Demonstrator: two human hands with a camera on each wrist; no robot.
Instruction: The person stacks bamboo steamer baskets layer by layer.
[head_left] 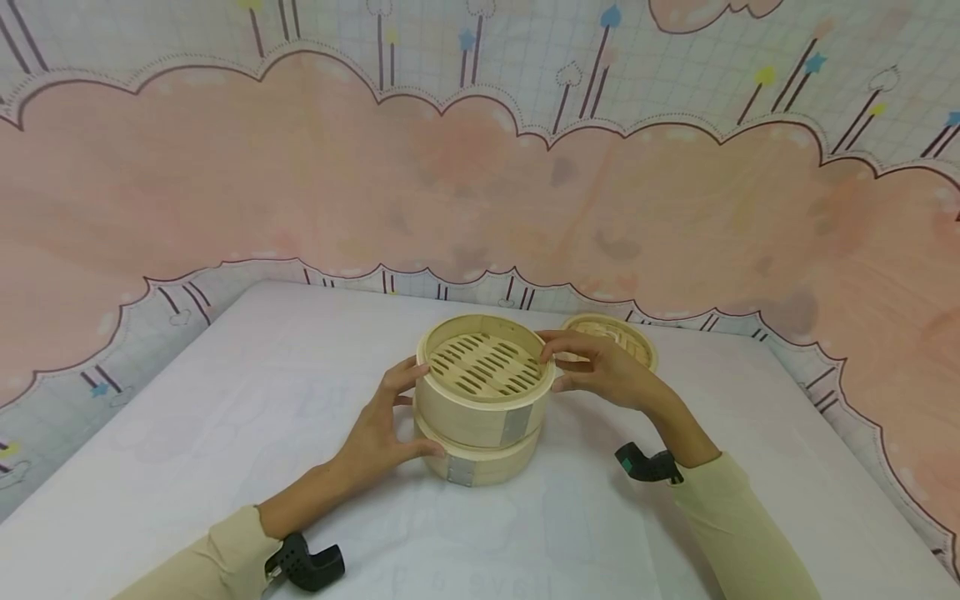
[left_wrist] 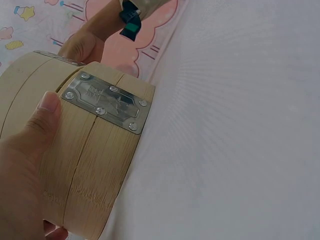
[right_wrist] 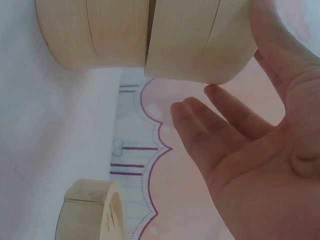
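Two round bamboo steamer tiers are stacked on the white table. The upper tier [head_left: 461, 412] has a slatted floor and a metal plate on its wall, and sits slightly off the lower tier [head_left: 491, 468]. My left hand [head_left: 378, 429] grips the stack from the left, with a fingertip at the upper rim and the thumb on the lower tier, beside its metal plate [left_wrist: 107, 102]. My right hand [head_left: 600, 367] pinches the upper tier's right rim, one finger hooked over it. In the right wrist view its other fingers [right_wrist: 225, 120] spread along the outside of the wall.
Behind my right hand lies the woven bamboo steamer lid [head_left: 641, 342], also low in the right wrist view. The white table [head_left: 247, 392] meets a printed pink cloth backdrop [head_left: 450, 183] at its back and sides. Dark wrist cameras [head_left: 303, 564] are strapped on both wrists.
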